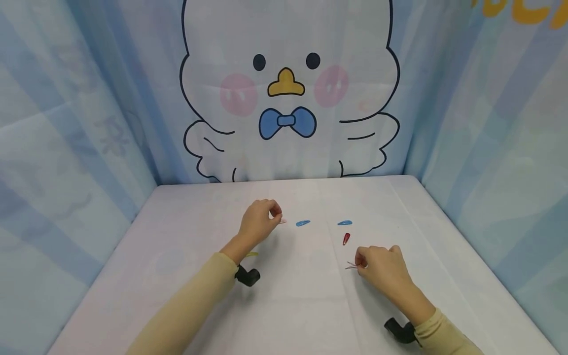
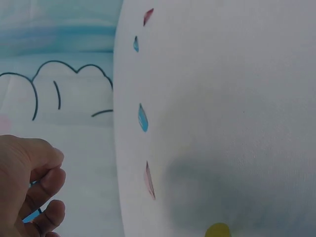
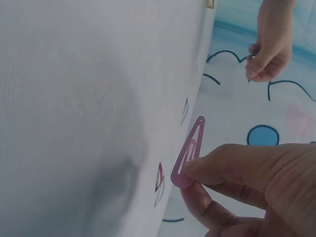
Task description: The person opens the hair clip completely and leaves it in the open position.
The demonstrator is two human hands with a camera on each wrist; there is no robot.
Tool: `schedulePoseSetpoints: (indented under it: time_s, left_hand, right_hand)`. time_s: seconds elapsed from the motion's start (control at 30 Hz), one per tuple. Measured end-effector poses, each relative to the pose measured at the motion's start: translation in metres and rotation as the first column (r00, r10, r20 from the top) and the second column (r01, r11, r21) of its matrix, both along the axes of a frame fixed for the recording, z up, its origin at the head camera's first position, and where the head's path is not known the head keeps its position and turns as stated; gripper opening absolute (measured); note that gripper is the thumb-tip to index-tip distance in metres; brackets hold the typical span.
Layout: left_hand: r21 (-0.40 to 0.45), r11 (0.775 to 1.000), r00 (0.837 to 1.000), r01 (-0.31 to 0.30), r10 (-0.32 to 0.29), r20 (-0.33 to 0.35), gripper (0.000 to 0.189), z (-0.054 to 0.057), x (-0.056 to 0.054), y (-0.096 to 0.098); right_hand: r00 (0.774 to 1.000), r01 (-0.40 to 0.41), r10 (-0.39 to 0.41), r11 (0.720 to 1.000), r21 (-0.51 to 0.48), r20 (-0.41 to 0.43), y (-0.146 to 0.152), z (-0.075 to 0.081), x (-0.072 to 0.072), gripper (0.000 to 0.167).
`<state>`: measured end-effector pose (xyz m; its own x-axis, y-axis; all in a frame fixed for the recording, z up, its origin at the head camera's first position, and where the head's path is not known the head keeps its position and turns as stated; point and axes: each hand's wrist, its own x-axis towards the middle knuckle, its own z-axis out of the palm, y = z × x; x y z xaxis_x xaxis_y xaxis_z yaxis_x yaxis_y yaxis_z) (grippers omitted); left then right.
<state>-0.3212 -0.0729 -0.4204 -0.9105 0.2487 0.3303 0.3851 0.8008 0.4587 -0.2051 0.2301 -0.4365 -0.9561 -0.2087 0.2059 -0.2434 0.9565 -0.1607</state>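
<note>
My right hand (image 1: 383,271) pinches a pink snap hair clip (image 3: 196,129) by its wide end, between thumb and finger; its narrow tip points away from the hand. Toward the back of the table, my left hand (image 1: 262,219) has curled fingers, thumb and index tips meeting in a ring, and nothing shows between them. Another pink hair clip (image 2: 149,181) lies on the table close by those fingertips. To its right are two blue hair clips (image 1: 303,223) (image 1: 344,223). A red hair clip (image 1: 346,239) lies in front of the right-hand blue one.
A yellow hair clip (image 1: 252,254) lies on the white table (image 1: 301,315), partly hidden behind the left forearm. Black curved pieces (image 1: 248,276) (image 1: 401,331) stick out at both wrists. Printed curtains (image 1: 284,153) enclose the table's back and sides.
</note>
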Motion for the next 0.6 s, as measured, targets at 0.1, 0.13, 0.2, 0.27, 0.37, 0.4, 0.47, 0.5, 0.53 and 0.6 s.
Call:
schedulePoseSetpoints:
  time_s: [0.1,0.13,0.2,0.27,0.37,0.4,0.47,0.5,0.53,0.6]
  left_hand:
    - [-0.024,1.0,1.0,-0.008,0.008,0.006,0.005,-0.005,-0.008,-0.002]
    - [-0.03,1.0,1.0,-0.008,0.009,0.008,0.005,-0.006,-0.011,-0.002]
    - [-0.036,0.999,1.0,-0.012,0.013,0.016,0.005,-0.008,-0.016,-0.001]
    - [-0.041,0.999,0.999,-0.025,0.026,0.038,0.005,-0.009,-0.02,0.0]
    - [-0.077,0.996,0.993,-0.05,0.058,0.107,0.006,-0.015,-0.026,0.002]
    - [-0.097,0.994,0.989,-0.057,0.069,0.132,0.008,-0.017,-0.028,0.003]
    - [-0.138,0.988,0.978,-0.065,0.09,0.188,0.013,-0.023,-0.032,0.005]
    - [-0.158,0.985,0.971,-0.07,0.104,0.214,0.017,-0.026,-0.034,0.006]
    - [-0.165,0.983,0.964,-0.076,0.114,0.239,0.022,-0.029,-0.035,0.007]
    - [-0.182,0.98,0.952,-0.085,0.133,0.274,0.031,-0.034,-0.037,0.009]
  right_hand:
    - [1.0,0.018,-0.018,1.0,-0.004,0.016,0.004,-0.003,-0.002,0.017]
    - [0.999,0.024,-0.024,1.0,-0.005,0.023,0.005,-0.004,-0.003,0.016]
    - [0.999,0.034,-0.034,0.999,-0.001,0.04,0.007,-0.005,-0.004,0.016]
    - [0.998,0.033,-0.033,0.999,0.004,0.059,0.009,-0.005,-0.005,0.015]
    - [0.996,0.024,-0.025,1.0,0.011,0.091,0.011,-0.007,-0.006,0.015]
    - [0.994,0.022,-0.023,1.0,0.003,0.103,0.012,-0.007,-0.006,0.015]
    - [0.99,0.031,-0.029,0.999,-0.017,0.138,0.012,-0.008,-0.007,0.014]
    - [0.987,0.04,-0.035,0.999,-0.028,0.156,0.013,-0.008,-0.007,0.013]
    - [0.984,0.049,-0.041,0.998,-0.042,0.171,0.013,-0.008,-0.008,0.012]
    - [0.978,0.07,-0.055,0.995,-0.065,0.199,0.013,-0.008,-0.008,0.012]
